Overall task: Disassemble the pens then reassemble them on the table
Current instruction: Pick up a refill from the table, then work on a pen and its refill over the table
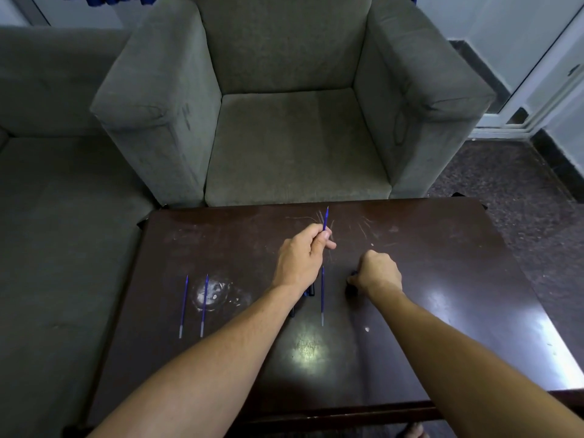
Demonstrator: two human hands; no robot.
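Note:
My left hand [300, 254] is closed around a blue pen refill [325, 219] whose tip points up and away above the dark table [442, 248]. My right hand [377, 271] rests on the table with its fingers closed on a small black pen part [351, 290], mostly hidden under the hand. Two blue refills [183, 306] [204, 305] lie side by side at the left. A third loose refill [322, 295] lies between my hands. Black pen barrels [308, 290] show partly from under my left wrist.
A grey armchair [294, 121] stands just behind the table's far edge, with a grey sofa [47, 184] to its left. Bright light patches gleam on the table's front and right. Speckled floor lies at the right.

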